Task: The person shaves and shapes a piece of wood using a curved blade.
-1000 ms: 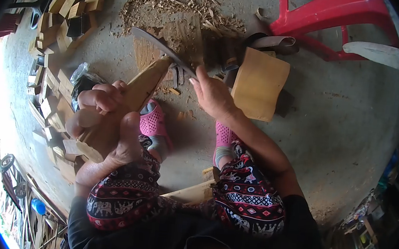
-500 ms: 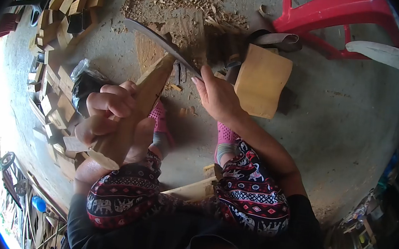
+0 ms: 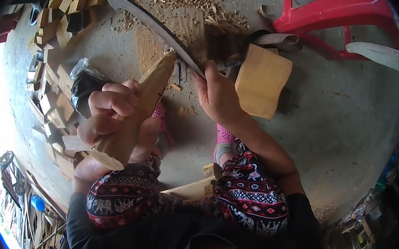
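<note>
My left hand (image 3: pixel 114 111) is wrapped round a pale piece of wood (image 3: pixel 141 104), thick near me and tapering to a whittled tip at the far end. In my right hand (image 3: pixel 219 93) is a machete (image 3: pixel 158 27) with a long, dark, curved blade pointing up and to the left; its handle is hidden in my fist. The blade overlaps the wood's narrow tip in this view. Below the tip lies a chopping board (image 3: pixel 147 47) of worn wood on the floor, strewn with chips.
Wood shavings (image 3: pixel 187 1) cover the floor beyond the board. A wavy-sided wooden block (image 3: pixel 263 82) stands to the right, with a red plastic chair (image 3: pixel 339 15) behind it. Many offcuts (image 3: pixel 59 82) and a black plastic bag (image 3: pixel 85 89) lie at left.
The machete blade has swung up and its tip reaches farther to the upper left. The wood has shifted slightly right and down in my left hand.
</note>
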The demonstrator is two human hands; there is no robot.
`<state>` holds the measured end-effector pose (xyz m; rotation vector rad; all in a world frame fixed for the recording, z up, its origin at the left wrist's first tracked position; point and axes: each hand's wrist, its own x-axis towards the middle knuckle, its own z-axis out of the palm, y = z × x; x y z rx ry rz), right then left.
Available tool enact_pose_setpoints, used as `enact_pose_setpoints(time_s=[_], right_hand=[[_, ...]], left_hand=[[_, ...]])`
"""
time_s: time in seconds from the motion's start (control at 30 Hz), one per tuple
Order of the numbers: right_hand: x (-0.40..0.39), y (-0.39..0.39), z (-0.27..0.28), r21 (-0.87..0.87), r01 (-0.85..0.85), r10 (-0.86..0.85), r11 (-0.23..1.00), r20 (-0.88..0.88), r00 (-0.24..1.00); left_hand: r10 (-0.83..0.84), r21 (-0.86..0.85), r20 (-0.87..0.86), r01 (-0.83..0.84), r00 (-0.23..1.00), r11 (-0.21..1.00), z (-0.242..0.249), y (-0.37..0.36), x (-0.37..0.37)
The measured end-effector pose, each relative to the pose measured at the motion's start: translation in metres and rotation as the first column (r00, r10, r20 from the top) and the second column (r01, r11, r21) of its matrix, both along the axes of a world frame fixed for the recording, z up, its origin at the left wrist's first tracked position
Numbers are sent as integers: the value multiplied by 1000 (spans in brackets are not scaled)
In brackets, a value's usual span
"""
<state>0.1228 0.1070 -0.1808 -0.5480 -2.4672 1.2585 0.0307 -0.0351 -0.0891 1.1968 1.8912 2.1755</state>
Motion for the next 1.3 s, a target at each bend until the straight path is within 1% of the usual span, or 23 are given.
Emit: enact_pose_setpoints(time_s=[0.07, 0.1, 0.17, 0.27, 0.33, 0.4, 0.43, 0.47, 0.53, 0.6, 0.67, 0.7, 0.73, 0.8, 0.87, 0.93, 0.97, 1.0, 1.07, 1.1, 1.17, 1.23, 1.3], right_hand=[[-2, -7, -19, -6, -1, 1, 1000, -34, 999], [-2, -9, -38, -23, -17, 18, 1000, 28, 999], [3, -5, -56, -17, -57, 58, 998, 119, 991], [4, 2, -32, 12, -37, 36, 999, 98, 994], [0, 3, -11, 13, -18, 17, 1000, 76, 997], [-6, 0, 2, -65, 12, -10, 998, 26, 1000], [-9, -4, -7, -44, 23, -25, 999, -34, 999], [-8, -7, -22, -41, 22, -24, 999, -42, 999], [-7, -8, -50, 7, -67, 66, 998, 126, 990], [-1, 1, -55, -33, -61, 66, 998, 172, 983], [0, 8, -34, -9, -46, 46, 999, 147, 988], [-2, 9, -27, -8, -21, 21, 1000, 93, 995], [-3, 9, -19, -8, -21, 22, 1000, 98, 995], [-5, 8, -6, -59, -29, 29, 998, 7, 1000], [-3, 3, -16, -49, -38, 38, 998, -6, 999], [6, 2, -42, -12, -128, 128, 992, 88, 988], [7, 7, -45, -52, -137, 144, 989, 174, 974], [11, 12, -47, -57, -136, 144, 989, 176, 974], [14, 19, -32, -28, -119, 122, 993, 288, 950], [15, 21, -32, -10, -104, 103, 995, 251, 963], [12, 22, -25, -33, -72, 78, 997, 221, 972], [7, 21, -20, -62, -41, 52, 997, 182, 982], [6, 19, -19, -195, -25, 47, 981, 110, 993]], left_hand=[[-14, 41, -1, 14, 1000, 999, -3, 1, -1], [-14, 44, -7, 14, 1000, 999, -2, 2, 1], [58, 64, 47, -61, 997, 996, -1, 4, 3], [-19, 12, -2, 19, 1000, 1000, 0, -2, 1], [-8, 18, 9, 8, 1000, 1000, 1, 2, 1], [1, 16, 10, -1, 1000, 1000, 3, 2, 2], [5, 9, 35, -5, 999, 1000, 5, 2, 2], [10, 3, 59, -10, 998, 1000, 6, 1, 2], [12, -18, 1, -12, 1000, 1000, 3, -2, -2], [6, -54, -50, -9, 999, 999, 0, -6, -7], [-36, -89, -75, 30, 997, 996, 0, -11, -7], [-34, -82, -72, 28, 997, 996, 0, -11, -9], [-38, -128, -80, 27, 996, 991, 3, -11, -11], [-41, -174, -98, 24, 994, 984, 6, -11, -12], [-41, -127, 17, 43, 999, 991, 7, -11, -11], [-8, -137, 31, 12, 999, 990, 11, -10, -7], [22, -149, 49, -14, 999, 989, 12, -9, -6], [20, -154, 52, -12, 998, 988, 12, -9, -7], [-127, -106, 33, 129, 991, 986, 11, -11, -9], [-125, -98, 31, 127, 992, 987, 7, -8, -10], [-123, 34, 19, 122, 992, 992, -2, -6, -10], [-158, 62, 21, 157, 987, 986, -8, -12, -24], [-198, 85, 25, 195, 980, 977, -8, -13, -31]])
